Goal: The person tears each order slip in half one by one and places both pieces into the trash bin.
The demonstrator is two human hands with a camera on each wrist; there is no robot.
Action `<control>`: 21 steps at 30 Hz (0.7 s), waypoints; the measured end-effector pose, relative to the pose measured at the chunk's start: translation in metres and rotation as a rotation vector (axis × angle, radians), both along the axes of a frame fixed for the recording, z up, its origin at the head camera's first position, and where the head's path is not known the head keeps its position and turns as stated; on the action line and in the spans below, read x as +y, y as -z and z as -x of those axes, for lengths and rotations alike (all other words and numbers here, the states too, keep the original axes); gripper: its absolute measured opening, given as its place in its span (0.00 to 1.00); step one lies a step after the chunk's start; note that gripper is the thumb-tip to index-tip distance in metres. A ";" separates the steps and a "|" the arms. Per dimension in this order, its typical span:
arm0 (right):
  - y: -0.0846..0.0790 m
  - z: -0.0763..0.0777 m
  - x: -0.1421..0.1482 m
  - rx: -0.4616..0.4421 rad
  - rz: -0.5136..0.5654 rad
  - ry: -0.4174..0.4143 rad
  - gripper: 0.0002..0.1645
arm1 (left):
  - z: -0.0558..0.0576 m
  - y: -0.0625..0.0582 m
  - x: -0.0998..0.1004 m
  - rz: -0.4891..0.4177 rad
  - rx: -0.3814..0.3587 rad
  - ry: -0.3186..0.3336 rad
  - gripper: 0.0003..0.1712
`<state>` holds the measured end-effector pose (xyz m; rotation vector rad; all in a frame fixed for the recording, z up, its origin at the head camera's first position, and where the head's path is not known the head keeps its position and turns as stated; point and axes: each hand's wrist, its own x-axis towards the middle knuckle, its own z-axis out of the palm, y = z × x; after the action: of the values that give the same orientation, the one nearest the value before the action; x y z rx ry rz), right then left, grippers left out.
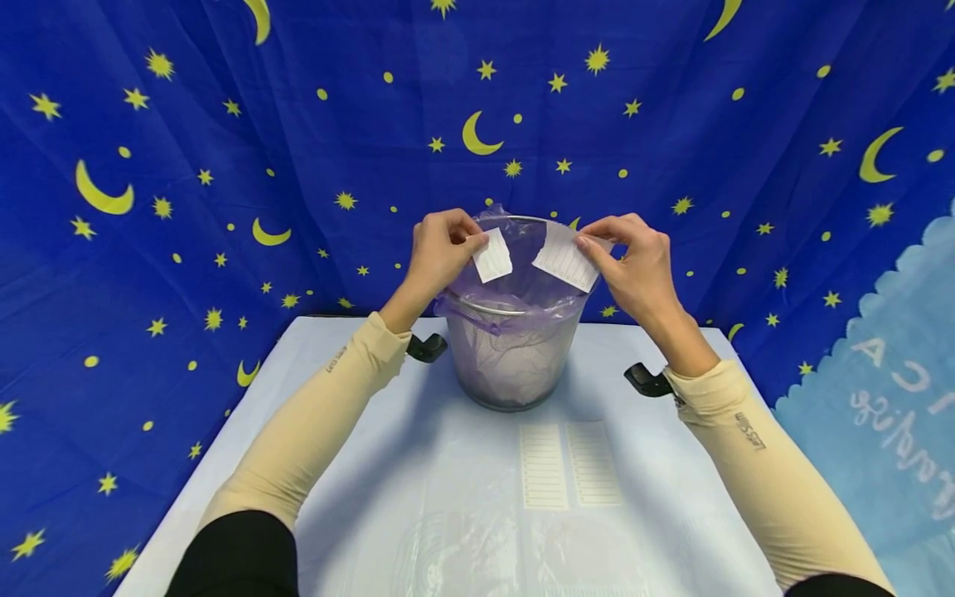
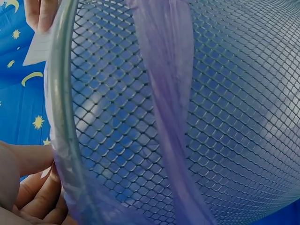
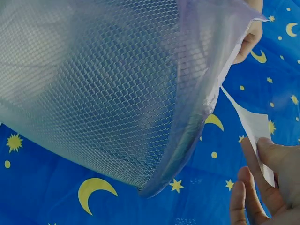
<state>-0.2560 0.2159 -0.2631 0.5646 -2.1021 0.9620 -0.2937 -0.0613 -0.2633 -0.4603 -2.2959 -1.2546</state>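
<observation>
Between finger and thumb, my left hand (image 1: 442, 253) pinches a small torn piece of white lined paper (image 1: 493, 255) over the left side of the bin's mouth. On the right side, my right hand (image 1: 632, 257) holds a larger piece of lined paper (image 1: 564, 257) with an uneven left edge. Below both stands a mesh wastebasket (image 1: 515, 356), lined with a thin purple plastic bag (image 1: 488, 319) folded over its rim. In the right wrist view, thumb and fingers grip the curved paper (image 3: 255, 129). The left wrist view shows the left fingers (image 2: 40, 199) beside the rim.
Two strips of lined paper (image 1: 543, 466) (image 1: 593, 463) lie side by side on the white table (image 1: 358, 514) in front of the bin. Behind it hangs a blue cloth (image 1: 403, 157) with yellow moons and stars. A light blue cloth (image 1: 888, 373) hangs at the right.
</observation>
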 end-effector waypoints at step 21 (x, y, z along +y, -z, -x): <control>0.007 0.012 0.001 -0.094 0.006 0.116 0.14 | -0.002 0.003 -0.011 -0.011 0.034 -0.042 0.07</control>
<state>-0.2677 0.2168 -0.2698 0.3967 -2.1885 0.9450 -0.2913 -0.0728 -0.2661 -0.4244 -2.2578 -1.2293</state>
